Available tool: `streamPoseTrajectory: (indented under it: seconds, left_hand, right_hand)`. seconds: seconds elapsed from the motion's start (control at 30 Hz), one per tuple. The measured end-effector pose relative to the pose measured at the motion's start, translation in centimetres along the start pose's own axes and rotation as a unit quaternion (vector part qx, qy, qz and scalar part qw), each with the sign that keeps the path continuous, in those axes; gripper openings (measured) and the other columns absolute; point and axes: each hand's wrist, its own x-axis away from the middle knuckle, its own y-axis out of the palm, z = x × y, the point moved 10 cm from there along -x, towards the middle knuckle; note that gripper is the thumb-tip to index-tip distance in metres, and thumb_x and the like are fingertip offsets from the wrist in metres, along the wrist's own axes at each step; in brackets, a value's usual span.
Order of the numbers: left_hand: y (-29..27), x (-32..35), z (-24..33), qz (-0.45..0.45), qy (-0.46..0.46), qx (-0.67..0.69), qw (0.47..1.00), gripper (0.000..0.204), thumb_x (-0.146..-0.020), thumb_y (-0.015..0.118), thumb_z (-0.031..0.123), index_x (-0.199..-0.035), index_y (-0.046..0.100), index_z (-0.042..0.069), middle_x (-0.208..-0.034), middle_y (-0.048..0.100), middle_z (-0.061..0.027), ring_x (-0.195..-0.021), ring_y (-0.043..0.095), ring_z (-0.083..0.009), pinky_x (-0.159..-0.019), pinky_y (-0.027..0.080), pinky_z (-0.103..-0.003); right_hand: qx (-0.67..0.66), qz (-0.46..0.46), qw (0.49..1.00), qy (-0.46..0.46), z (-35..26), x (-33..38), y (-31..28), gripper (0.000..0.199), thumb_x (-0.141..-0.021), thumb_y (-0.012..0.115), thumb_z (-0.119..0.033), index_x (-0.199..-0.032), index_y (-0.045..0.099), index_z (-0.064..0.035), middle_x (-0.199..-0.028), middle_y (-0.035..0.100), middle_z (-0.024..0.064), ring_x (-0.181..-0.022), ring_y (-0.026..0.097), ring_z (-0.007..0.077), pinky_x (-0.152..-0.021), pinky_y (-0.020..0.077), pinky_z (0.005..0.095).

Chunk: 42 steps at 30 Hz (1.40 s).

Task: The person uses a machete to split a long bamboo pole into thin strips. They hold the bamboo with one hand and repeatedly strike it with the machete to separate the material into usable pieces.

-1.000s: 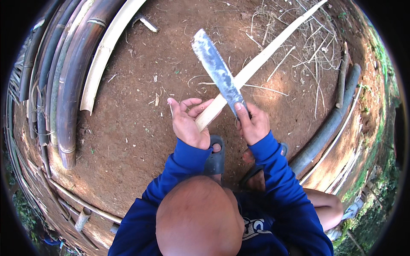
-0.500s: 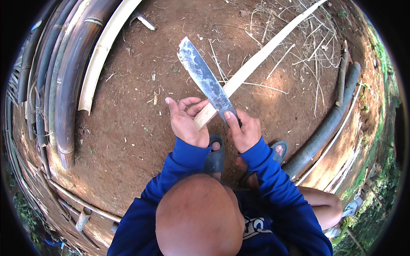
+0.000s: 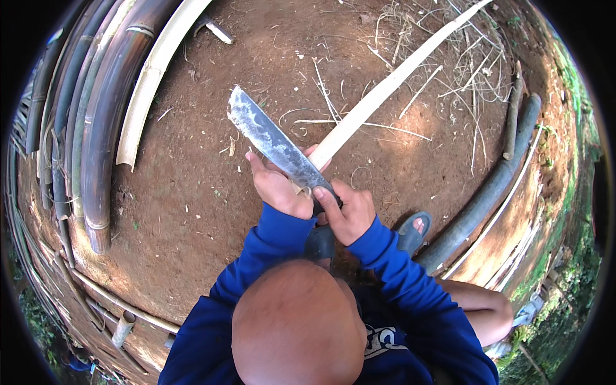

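Right hand (image 3: pixel 350 215) is clamped around the handle of the big machete (image 3: pixel 276 144), blade angled up and to the left — flat and grey, crossing over the near end of the pale bamboo strip (image 3: pixel 385 90). Left hand (image 3: pixel 277 189) grips that strip's near end just under the blade, fingers curled round it. The strip runs up to the right over bare red earth (image 3: pixel 192 192) (dark bamboo poles (image 3: pixel 96 128) stacked off left).

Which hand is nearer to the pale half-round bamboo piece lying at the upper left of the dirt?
Left. The left hand, holding the pale bamboo strip, sits on the side facing the half-round bamboo piece. The right hand, gripping the big knife, is farther right.
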Motion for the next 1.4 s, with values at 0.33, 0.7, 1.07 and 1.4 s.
streamPoseTrajectory:
  seconds: [0.33,0.7,1.07,1.4]
  left_hand:
    - [0.3,0.0,-0.6,-0.062,-0.05,0.058,0.995,0.068,-0.094,0.034,0.055,-0.11,0.047,-0.01,-0.11,0.058,-0.027,-0.103,0.06,-0.0406,-0.096,0.048,-0.053]
    - [1.7,0.2,-2.3,-0.303,-0.144,-0.443,0.831,0.038,-0.101,0.042,0.031,-0.108,0.06,-0.002,-0.075,0.066,-0.0104,-0.06,0.064,-0.0128,-0.054,0.051,-0.022]
    - [8.1,5.9,-6.0,-0.412,-0.114,-0.321,0.845,0.02,-0.099,0.048,0.023,-0.095,0.052,0.003,-0.057,0.041,0.0027,-0.044,0.034,-0.0036,-0.042,0.029,-0.02]
    - [10.0,6.7,-11.5,-0.401,-0.129,-0.356,0.834,0.023,-0.101,0.041,0.026,-0.105,0.049,0.005,-0.056,0.042,-0.0034,-0.043,0.036,-0.0089,-0.041,0.029,-0.023]
  right_hand:
    - [-0.137,-0.111,0.976,0.127,1.4,0.9,2.7,0.03,-0.098,0.052,-0.028,-0.088,0.063,-0.0015,-0.061,0.059,0.0077,-0.049,0.055,0.0121,-0.046,0.0429,0.0273]
    - [-0.244,-0.123,0.959,0.08,-1.0,-2.1,-13.2,0.045,-0.081,0.058,0.007,-0.124,0.047,-0.0022,-0.081,0.057,0.0032,-0.059,0.057,0.0099,-0.052,0.047,0.0233]
    - [0.345,0.047,0.936,-0.052,-4.7,1.2,-26.1,0.041,-0.091,0.058,-0.041,-0.081,0.058,-0.0011,-0.055,0.05,0.0166,-0.05,0.054,0.0334,-0.049,0.0409,0.0401]
    - [0.25,0.063,0.954,-0.15,1.3,2.4,-15.1,0.033,-0.083,0.065,-0.036,-0.079,0.055,-0.0043,-0.066,0.056,0.015,-0.058,0.059,0.0349,-0.05,0.046,0.0413]
